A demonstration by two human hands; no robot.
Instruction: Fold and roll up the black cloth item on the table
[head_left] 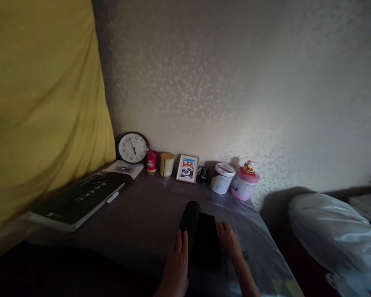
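A black mat (206,237), partly rolled up, lies on the table in front of me. Its thick roll (191,216) is on the left, and the flat dark part spreads to the right. My left hand (179,258) rests against the near end of the roll, fingers stretched out and lying along it; the thumb is hidden. At the flat part's right edge, my right hand (229,241) has its fingers bent and closed on the border. Dim light hides where the mat's near edge ends.
Along the wall stand a clock (132,147), red can (151,161), yellow canister (167,164), panda picture frame (187,168), small black object (203,175), white tub (222,178) and pink tub (245,184). A large dark-covered book (80,198) lies left. Plastic-covered bundles (336,231) sit right, beyond the table edge.
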